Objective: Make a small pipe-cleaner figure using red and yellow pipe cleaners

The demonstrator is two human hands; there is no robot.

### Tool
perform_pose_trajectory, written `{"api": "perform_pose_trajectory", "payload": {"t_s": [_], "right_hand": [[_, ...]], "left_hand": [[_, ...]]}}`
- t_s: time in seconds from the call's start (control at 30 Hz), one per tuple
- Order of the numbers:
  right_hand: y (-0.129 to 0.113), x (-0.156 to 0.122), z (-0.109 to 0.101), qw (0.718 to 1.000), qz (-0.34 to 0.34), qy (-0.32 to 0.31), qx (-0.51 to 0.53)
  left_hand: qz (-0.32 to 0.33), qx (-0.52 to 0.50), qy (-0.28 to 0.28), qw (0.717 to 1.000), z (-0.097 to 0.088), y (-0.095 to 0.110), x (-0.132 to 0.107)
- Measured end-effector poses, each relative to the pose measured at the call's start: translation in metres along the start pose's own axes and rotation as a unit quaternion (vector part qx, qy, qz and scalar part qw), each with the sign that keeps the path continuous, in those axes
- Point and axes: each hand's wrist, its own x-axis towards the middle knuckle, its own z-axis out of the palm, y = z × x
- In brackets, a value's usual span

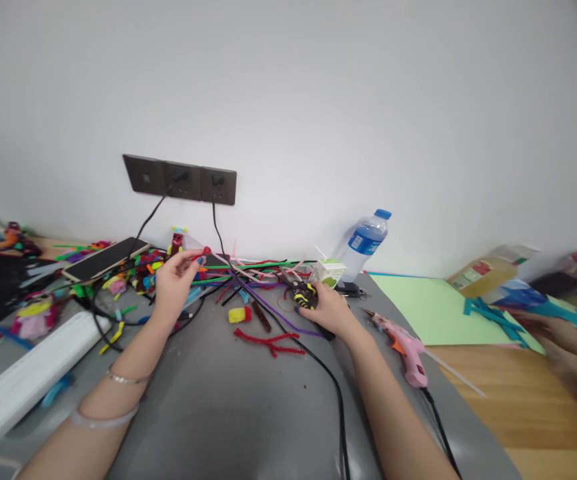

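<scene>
The counter [228,400] is offering grey working room left of the pink glue gun [411,353], its slanting edge running just right of it. Left of the glue gun, the right hand [332,310] is gripping pliers [304,295] in its fingers; farther left, the left hand [175,279] is pinching a small red piece [207,251].

The left hand [176,279] and right hand [331,309] have blue thumbnails [199,261]; the left forearm [118,400] wears 1 thin silver bracelet [127,379] and 1 wider, pale bangle [103,423].
</scene>
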Motion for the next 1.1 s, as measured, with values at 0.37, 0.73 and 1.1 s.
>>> {"api": "perform_pose_trajectory", "payload": {"t_s": [0.37, 0.73, 1.1], "right_hand": [[-0.001, 0.000, 0.000, 1.000, 0.008, -0.005, -0.002], [0.000, 0.000, 0.001, 1.000, 0.004, -0.003, -0.004], [-0.001, -0.001, 0.000, 1.000, 0.003, -0.007, -0.002]], "left_hand": [[-0.131, -0.171, 0.101, 0.971, 0.000, 0.005, 0.008], [0.036, 0.102, 0.198, 0.974, -0.030, -0.009, 0.024], [-0.008, 0.550, -0.044, 0.834, -0.048, -0.027, 0.020]]}}
